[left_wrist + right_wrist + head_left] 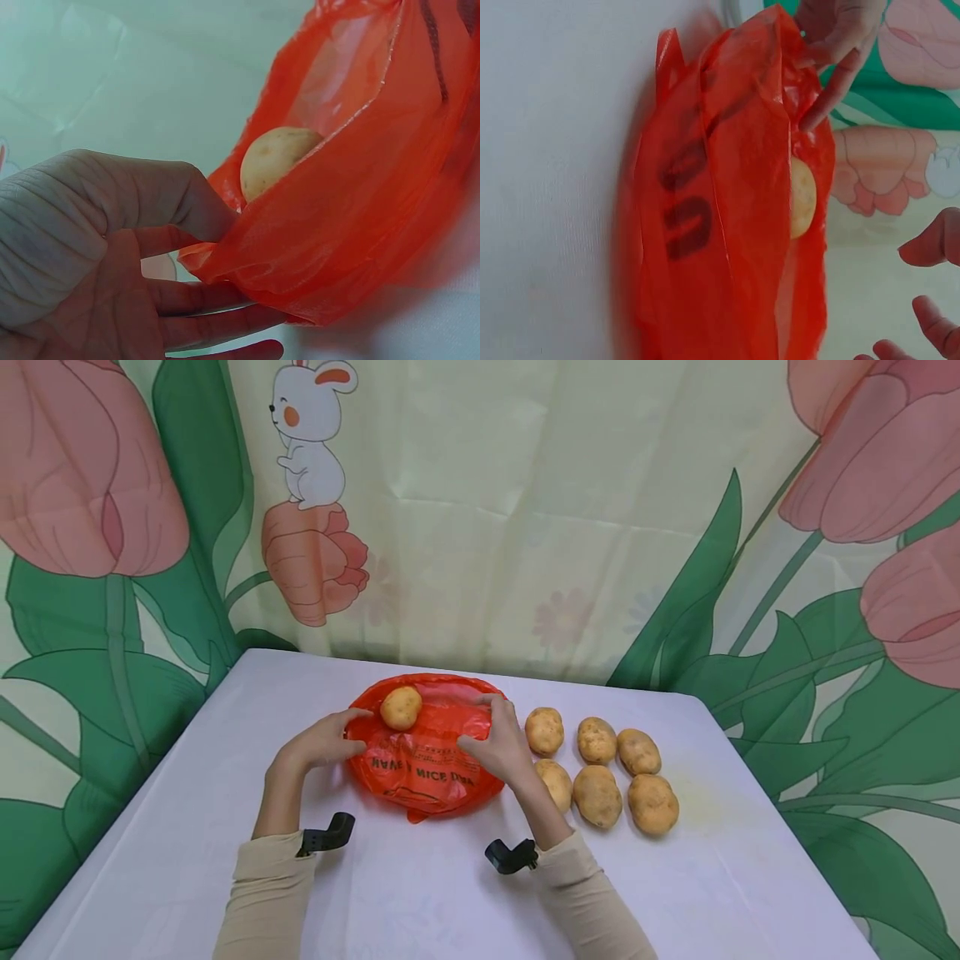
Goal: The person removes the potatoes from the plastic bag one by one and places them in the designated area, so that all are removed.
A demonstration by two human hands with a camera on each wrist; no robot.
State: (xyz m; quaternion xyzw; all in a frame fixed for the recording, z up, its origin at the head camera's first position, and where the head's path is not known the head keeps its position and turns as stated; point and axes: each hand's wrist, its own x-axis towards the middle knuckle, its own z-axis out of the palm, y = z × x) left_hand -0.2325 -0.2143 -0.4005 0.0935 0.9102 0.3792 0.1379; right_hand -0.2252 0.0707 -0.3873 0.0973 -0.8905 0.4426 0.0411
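A red plastic bag (420, 768) with black printing lies spread on the table, its mouth gaping. One potato (401, 707) sits inside the mouth at the upper left and also shows in the left wrist view (276, 160). My left hand (324, 742) pinches the bag's left edge between thumb and forefinger, the other fingers extended below it. Over the bag's right side is my right hand (501, 739), thumb and fingers spread. In the right wrist view its fingertips (930, 244) stand apart from the plastic, holding nothing.
Several loose potatoes (597, 797) lie in two rough rows right of the bag, the nearest beside my right forearm. A white cloth covers the table (420, 893). Behind it hangs a curtain (465, 568) printed with tulips and a rabbit.
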